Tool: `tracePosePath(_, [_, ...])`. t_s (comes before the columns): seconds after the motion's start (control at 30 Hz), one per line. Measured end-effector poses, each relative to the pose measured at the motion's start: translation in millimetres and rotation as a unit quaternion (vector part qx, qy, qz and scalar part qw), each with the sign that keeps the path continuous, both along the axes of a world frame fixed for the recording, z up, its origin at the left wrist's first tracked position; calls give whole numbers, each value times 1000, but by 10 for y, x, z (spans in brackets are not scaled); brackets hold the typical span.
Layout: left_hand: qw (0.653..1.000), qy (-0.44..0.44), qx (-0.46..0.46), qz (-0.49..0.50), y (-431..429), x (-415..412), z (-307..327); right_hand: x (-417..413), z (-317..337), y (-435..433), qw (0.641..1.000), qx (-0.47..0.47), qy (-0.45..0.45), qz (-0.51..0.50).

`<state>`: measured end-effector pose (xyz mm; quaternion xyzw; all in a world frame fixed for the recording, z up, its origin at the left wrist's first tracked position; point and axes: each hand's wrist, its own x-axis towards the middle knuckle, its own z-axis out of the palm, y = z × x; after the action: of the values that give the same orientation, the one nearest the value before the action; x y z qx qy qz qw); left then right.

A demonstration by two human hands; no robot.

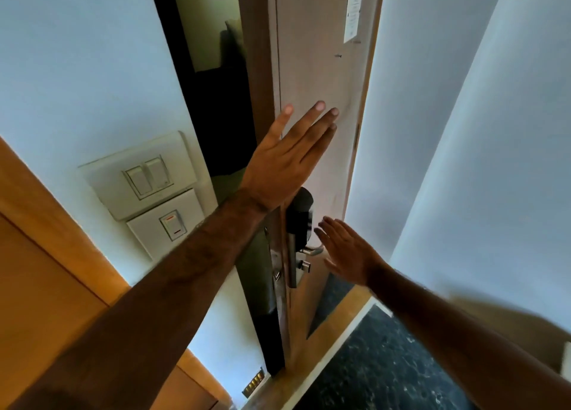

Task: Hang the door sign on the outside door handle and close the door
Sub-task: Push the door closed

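The wooden door stands ajar, with a dark gap between its edge and the frame on the left. My left hand lies flat on the door's inner face above the lock, fingers spread and empty. My right hand is open and empty, just right of the metal lever handle, which sits below the black lock unit. A white paper card hangs high on the door's inner face. The outside handle and any sign on it are hidden behind the door.
Two switch plates sit on the white wall left of the frame. A wooden panel fills the lower left. A white wall runs close on the right. Dark patterned floor lies below.
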<state>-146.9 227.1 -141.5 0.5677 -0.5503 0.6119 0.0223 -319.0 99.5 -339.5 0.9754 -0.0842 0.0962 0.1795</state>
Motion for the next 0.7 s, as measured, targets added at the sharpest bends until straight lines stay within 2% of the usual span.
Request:
tracePosePath(0.1, [998,-17,32,48,69,161,-50,244,-59,-141,994,77,73,2])
tracePosePath(0.23, [989,40,38,134,126,367,-30,671,-86,-269,981,157,104,34])
tracePosePath(0.47, [963,143,-17,227,-36,672,81,1289,-31,-358,969,182,120,118])
tracePosePath(0.7, [929,181,-116,301,-349,988,97,1737,-163,-369,952,242,103,157])
